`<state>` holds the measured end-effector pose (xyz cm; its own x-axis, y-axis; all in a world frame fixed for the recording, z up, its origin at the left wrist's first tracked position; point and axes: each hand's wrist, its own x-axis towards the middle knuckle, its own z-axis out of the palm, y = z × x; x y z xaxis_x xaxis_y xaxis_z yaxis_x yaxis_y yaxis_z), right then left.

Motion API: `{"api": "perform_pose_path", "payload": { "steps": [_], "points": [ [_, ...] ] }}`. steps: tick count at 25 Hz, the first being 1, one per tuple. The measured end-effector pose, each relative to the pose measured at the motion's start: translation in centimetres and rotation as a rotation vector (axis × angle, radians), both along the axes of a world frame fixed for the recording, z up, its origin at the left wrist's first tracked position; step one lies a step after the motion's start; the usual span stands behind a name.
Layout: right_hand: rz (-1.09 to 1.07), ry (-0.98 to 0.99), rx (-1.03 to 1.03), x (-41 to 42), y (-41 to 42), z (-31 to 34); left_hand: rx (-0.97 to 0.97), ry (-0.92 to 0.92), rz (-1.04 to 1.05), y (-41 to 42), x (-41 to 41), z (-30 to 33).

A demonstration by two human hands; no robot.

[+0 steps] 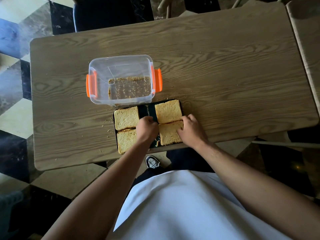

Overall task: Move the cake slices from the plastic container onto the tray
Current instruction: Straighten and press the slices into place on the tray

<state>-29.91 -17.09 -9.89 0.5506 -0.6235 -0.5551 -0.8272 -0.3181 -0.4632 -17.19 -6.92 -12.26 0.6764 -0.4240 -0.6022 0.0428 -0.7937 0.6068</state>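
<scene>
A dark tray [147,109] lies at the table's near edge with several yellow square cake slices on it. Two sit on the left, one far [126,117] and one near [126,141]. A third lies at the far right [168,110]. The near-right slice [168,134] rests flat between my hands. My left hand [147,126] is curled against its left edge and my right hand [191,129] grips its right side. The clear plastic container [121,58] with orange clips stands just behind the tray and holds only crumbs.
The wooden table [225,75] carries scattered crumbs around the tray. A dark chair [112,13] stands at the far side and a second table [306,32] adjoins on the right. The tray's near end hangs slightly over the table edge.
</scene>
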Motion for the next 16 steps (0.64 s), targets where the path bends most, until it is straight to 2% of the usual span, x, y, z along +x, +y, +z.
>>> {"api": "perform_pose_path", "payload": {
  "steps": [6,11,16],
  "points": [
    [0.059,-0.052,0.024,0.7,-0.6,-0.6,-0.052,0.042,0.007,-1.8,0.7,0.2],
    [0.058,-0.049,0.053,1.0,-0.9,-1.0,0.012,0.044,-0.024,-2.1,1.0,0.1],
    [0.059,-0.064,0.047,1.0,-0.5,-1.0,-0.008,-0.056,-0.086,-1.6,0.5,0.8]
  ]
}}
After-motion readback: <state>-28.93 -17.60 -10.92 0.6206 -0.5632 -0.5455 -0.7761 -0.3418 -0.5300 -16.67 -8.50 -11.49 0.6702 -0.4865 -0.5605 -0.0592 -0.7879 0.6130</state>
